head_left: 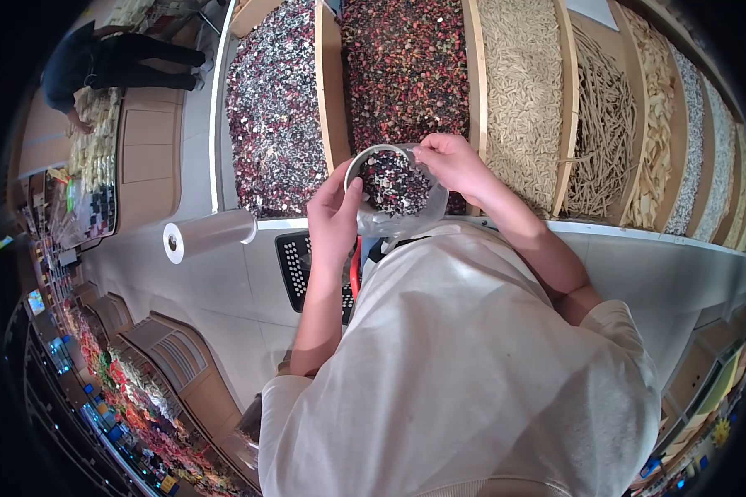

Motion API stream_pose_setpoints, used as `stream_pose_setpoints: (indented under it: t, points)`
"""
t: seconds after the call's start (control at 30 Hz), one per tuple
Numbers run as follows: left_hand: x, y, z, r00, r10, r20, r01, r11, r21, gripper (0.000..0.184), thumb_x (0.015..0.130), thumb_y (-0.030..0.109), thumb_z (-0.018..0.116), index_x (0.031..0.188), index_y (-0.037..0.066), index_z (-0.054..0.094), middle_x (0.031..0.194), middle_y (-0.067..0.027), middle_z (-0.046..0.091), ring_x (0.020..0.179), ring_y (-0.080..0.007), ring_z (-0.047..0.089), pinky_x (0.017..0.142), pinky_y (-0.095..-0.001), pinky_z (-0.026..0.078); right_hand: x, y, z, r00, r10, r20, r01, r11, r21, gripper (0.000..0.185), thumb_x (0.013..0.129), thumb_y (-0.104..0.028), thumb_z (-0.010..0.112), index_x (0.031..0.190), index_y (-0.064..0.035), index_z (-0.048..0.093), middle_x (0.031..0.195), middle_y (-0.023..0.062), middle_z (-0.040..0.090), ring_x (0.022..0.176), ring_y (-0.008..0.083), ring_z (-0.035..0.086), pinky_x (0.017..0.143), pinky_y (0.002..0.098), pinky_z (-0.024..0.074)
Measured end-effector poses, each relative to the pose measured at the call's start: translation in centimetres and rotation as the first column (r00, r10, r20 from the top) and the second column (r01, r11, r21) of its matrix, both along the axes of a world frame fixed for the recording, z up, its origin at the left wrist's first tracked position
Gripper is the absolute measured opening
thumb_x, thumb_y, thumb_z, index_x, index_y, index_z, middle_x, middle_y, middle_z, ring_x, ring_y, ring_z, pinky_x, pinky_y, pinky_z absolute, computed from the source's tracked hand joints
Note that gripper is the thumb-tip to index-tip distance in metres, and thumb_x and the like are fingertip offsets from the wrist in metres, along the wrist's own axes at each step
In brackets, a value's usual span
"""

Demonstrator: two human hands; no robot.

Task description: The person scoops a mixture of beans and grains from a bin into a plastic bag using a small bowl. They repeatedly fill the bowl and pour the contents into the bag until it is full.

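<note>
In front of my chest, a round pale-rimmed cup (371, 151) holds a mix of dark, red and white bits (394, 184). My left hand (335, 214) is closed on the cup's left side, the thumb along its rim. A clear plastic bag (436, 207) hangs around the right and lower sides of the cup. Its upper edge is pinched by my right hand (453, 164), close to the rim. Whether the cup sits inside the bag's mouth or only against it, I cannot tell. Both hands are over the front edge of the bins.
Wooden dividers separate a dark-and-white mix (278, 108), a red-and-dark mix (406, 66), pale pieces (522, 99) and brown sticks (603, 124). A plastic roll (214, 234) juts out left. Below is a black basket (293, 277) with a red handle (356, 269). Another person (99, 66) stands upper left.
</note>
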State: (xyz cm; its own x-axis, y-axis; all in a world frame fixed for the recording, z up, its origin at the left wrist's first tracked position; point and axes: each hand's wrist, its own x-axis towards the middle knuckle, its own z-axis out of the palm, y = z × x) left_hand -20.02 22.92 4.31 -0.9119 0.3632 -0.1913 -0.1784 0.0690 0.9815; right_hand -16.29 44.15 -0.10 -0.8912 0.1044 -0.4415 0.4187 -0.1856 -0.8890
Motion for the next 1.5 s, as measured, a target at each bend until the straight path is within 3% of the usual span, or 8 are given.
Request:
stream_pose_setpoints:
  t: [0.17, 0.23, 0.97, 1.07, 1.13, 1.23, 1.37, 1.5]
  points:
    - [0.0, 0.0, 0.2, 1.0, 0.006, -0.017, -0.006, 1.0, -0.018, 0.033, 0.096, 0.001, 0.055, 0.127, -0.007, 0.054, 0.115, -0.0087, 0.065, 0.101, -0.0108, 0.061, 0.087, -0.0246, 0.048, 0.1, 0.2, 0.3, 1.0, 0.005, 0.008, -0.005, 1.0, 0.021, 0.019, 0.097, -0.021, 0.058, 0.087, -0.0051, 0.062, 0.06, -0.0078, 0.041, 0.048, 0.0017, 0.032, 0.041, 0.0217, 0.0214]
    - [-0.1, 0.0, 0.3, 1.0, 0.008, -0.027, -0.009, 1.0, -0.02, 0.033, 0.095, 0.001, 0.055, 0.127, -0.006, 0.055, 0.115, -0.0086, 0.065, 0.101, -0.0105, 0.061, 0.087, -0.0243, 0.048, 0.1, 0.5, 0.6, 0.999, 0.008, 0.054, -0.008, 1.0, -0.004, 0.02, 0.095, -0.019, 0.058, 0.088, -0.0011, 0.065, 0.063, -0.004, 0.051, 0.053, 0.004, 0.041, 0.045, 0.0237, 0.0304]
    - [-0.1, 0.1, 1.0, 0.967, -0.025, -0.254, 0.002, 0.996, -0.091, 0.042, 0.084, -0.004, 0.068, 0.125, -0.002, 0.059, 0.116, -0.0111, 0.058, 0.105, -0.0158, 0.058, 0.083, -0.0258, 0.054, 0.1, 0.4, 0.1, 1.0, -0.015, 0.019, 0.015, 1.0, -0.022, 0.021, 0.095, -0.02, 0.059, 0.087, -0.0017, 0.066, 0.063, -0.0044, 0.053, 0.053, 0.003, 0.04, 0.045, 0.0233, 0.03]
    - [-0.1, -0.1, 1.1, 0.947, -0.044, -0.317, -0.001, 0.99, -0.141, 0.042, 0.081, -0.005, 0.071, 0.122, 0.0, 0.063, 0.112, -0.0107, 0.06, 0.103, -0.0153, 0.059, 0.081, -0.026, 0.052, 0.1, 0.3, 0.1, 1.0, -0.014, 0.011, 0.014, 1.0, -0.016, 0.02, 0.097, -0.021, 0.057, 0.087, -0.005, 0.061, 0.058, -0.0087, 0.04, 0.046, 0.0011, 0.029, 0.041, 0.0218, 0.0192]
    - [-0.2, -0.2, 1.1, 0.934, -0.056, -0.352, -0.005, 0.986, -0.169, 0.042, 0.079, -0.005, 0.073, 0.12, 0.001, 0.065, 0.11, -0.0102, 0.061, 0.102, -0.0148, 0.059, 0.081, -0.0265, 0.052, 0.0, 0.5, -0.1, 1.0, -0.016, 0.026, 0.016, 1.0, -0.015, 0.021, 0.096, -0.02, 0.059, 0.089, -0.0015, 0.066, 0.064, -0.0039, 0.054, 0.054, 0.0029, 0.041, 0.046, 0.023, 0.0305]
    - [-0.3, -0.5, 1.4, 0.917, -0.122, -0.379, 0.024, 0.967, -0.253, 0.047, 0.08, -0.009, 0.071, 0.125, 0.002, 0.062, 0.119, -0.0104, 0.058, 0.105, -0.0132, 0.058, 0.081, -0.0235, 0.052, -0.1, 0.5, -0.1, 1.0, -0.013, 0.021, 0.013, 1.0, 0.009, 0.021, 0.096, -0.019, 0.059, 0.089, -0.0011, 0.066, 0.064, -0.0039, 0.054, 0.054, 0.0032, 0.041, 0.046, 0.0231, 0.0306]
    - [-0.5, -0.4, 1.6, 0.796, -0.23, -0.56, 0.016, 0.933, -0.36, 0.047, 0.075, -0.007, 0.074, 0.12, 0.002, 0.065, 0.114, -0.0106, 0.06, 0.1, -0.0154, 0.06, 0.078, -0.0261, 0.052, -0.1, 0.4, -0.2, 0.999, -0.019, 0.044, 0.02, 0.999, -0.031, 0.021, 0.096, -0.019, 0.059, 0.089, -0.0006, 0.066, 0.064, -0.0039, 0.053, 0.054, 0.0038, 0.041, 0.048, 0.0231, 0.0312]
    - [-0.4, -0.1, 2.0, 0.672, -0.312, -0.672, -0.021, 0.899, -0.438, 0.049, 0.07, -0.006, 0.077, 0.117, 0.004, 0.068, 0.108, -0.0117, 0.063, 0.096, -0.0208, 0.062, 0.079, -0.0297, 0.052, -0.2, 0.2, -0.3, 0.999, -0.027, 0.025, 0.027, 1.0, -0.009, 0.018, 0.097, -0.018, 0.056, 0.088, -0.0042, 0.062, 0.06, -0.0081, 0.042, 0.049, 0.0015, 0.031, 0.042, 0.0219, 0.0206]
